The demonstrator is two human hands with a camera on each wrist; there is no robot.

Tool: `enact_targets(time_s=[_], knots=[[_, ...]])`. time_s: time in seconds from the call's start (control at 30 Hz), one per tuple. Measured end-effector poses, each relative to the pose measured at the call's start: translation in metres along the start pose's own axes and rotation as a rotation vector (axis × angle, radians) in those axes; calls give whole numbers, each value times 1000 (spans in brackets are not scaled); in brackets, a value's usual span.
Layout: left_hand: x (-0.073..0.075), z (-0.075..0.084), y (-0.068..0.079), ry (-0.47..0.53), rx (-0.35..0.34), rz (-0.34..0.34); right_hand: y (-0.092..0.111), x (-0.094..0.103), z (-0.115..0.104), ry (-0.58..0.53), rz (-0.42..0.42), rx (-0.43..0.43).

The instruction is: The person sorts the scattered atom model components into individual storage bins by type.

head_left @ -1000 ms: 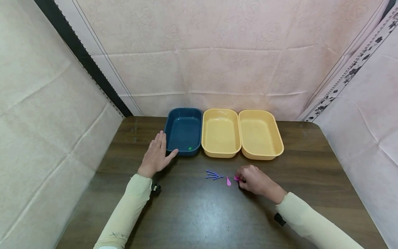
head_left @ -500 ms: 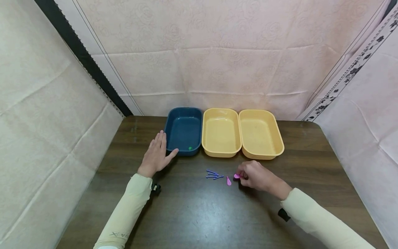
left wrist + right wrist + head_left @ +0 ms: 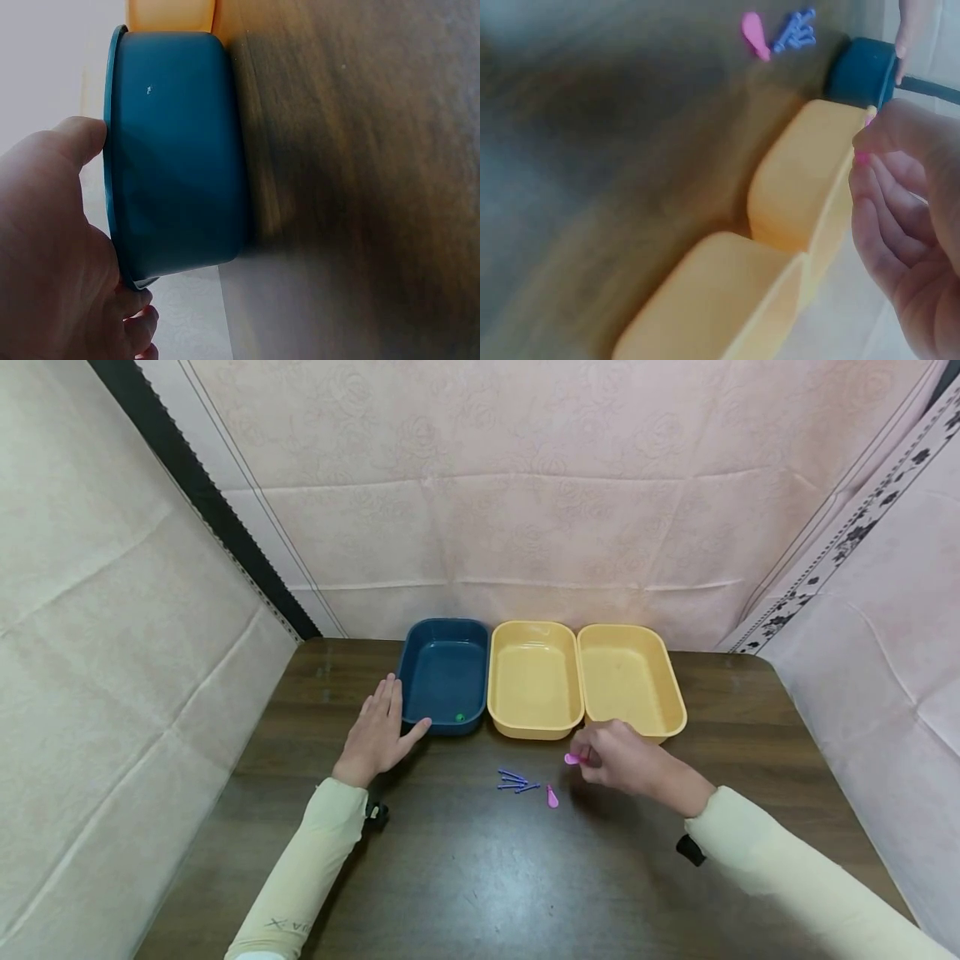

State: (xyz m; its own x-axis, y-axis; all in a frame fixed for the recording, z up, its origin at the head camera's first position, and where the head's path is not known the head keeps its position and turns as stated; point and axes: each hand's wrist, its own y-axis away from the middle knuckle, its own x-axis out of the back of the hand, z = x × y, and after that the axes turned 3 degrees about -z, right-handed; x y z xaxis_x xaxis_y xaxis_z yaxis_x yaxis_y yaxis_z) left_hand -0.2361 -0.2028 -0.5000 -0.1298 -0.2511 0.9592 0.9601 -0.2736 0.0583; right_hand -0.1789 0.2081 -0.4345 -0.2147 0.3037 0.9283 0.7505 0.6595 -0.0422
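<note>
My left hand (image 3: 372,739) lies with straight fingers along the left side of the dark blue bin (image 3: 444,672); in the left wrist view the thumb touches its rim. My right hand (image 3: 618,760) pinches a small pink teardrop-shaped piece (image 3: 572,759) between thumb and fingers, above the table before the yellow bins. Most of that piece is hidden in the right wrist view. A similar pink piece (image 3: 552,797) with a narrow neck lies on the table. Beside it lie several thin blue-violet sticks (image 3: 516,781) with knobbed ends.
Two yellow bins, the middle one (image 3: 534,681) and the right one (image 3: 630,677), stand in a row with the blue bin. A tiny green piece (image 3: 460,717) lies inside the blue bin. Light cloth (image 3: 525,543) hangs behind the wooden table (image 3: 420,877).
My right hand has lifted the pink piece off the table and moved it away from me, towards the right yellow bin. The left hand has stayed in place.
</note>
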Motion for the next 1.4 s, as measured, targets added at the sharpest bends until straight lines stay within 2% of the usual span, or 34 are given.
enact_targets(time_s=[0.27, 0.63, 1.17, 1.4], knots=[[1, 0, 0, 8, -1, 1, -17, 20, 1, 46, 68, 48], [0, 0, 1, 15, -6, 8, -43, 43, 4, 70, 76, -2], [0, 0, 1, 18, -9, 19, -86, 41, 21, 50, 79, -4], [-1, -1, 0, 15, -8, 19, -99, 34, 33, 43, 40, -79]])
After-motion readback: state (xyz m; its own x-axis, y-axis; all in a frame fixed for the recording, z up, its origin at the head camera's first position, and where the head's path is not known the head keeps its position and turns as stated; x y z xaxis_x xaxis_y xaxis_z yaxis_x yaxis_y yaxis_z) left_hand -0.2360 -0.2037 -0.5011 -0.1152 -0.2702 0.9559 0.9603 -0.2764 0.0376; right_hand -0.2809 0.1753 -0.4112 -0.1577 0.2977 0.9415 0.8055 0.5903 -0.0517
